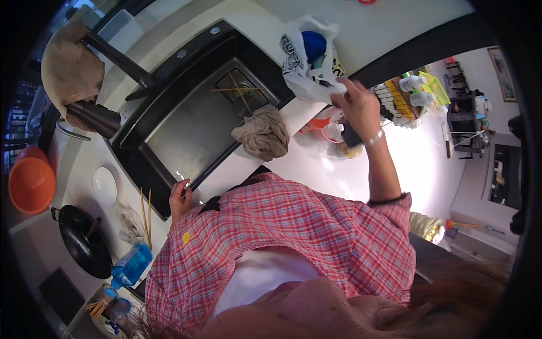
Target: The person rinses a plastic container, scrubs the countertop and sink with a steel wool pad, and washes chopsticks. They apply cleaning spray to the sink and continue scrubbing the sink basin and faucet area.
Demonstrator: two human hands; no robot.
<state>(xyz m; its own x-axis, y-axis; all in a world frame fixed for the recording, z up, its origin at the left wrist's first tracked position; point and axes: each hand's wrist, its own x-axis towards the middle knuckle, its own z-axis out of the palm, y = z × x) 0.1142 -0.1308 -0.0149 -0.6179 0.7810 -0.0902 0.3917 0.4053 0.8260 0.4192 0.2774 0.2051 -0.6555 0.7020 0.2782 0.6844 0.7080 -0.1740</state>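
Note:
My right hand (361,108), slightly blurred and with a band at the wrist, pinches the edge of a white plastic bag (294,78) at the sink's right corner. Something blue shows inside the bag. My left hand (180,202) rests at the near left rim of the black sink (159,167), with bent fingers and nothing seen in them. A crumpled beige cloth (264,133) lies over the sink's near edge. Thin crossed sticks (239,89) lie over the drain. A dark faucet (120,59) reaches over the sink, with a brown cloth (72,72) draped on its far part.
Left of the sink are a white round dish (105,187), chopsticks (146,218), a black wok (82,241), a blue bottle (131,265) and an orange basin (31,186). A wire rack (394,104) with bottles stands at right. Below the bag, a red bag (315,124) is partly visible.

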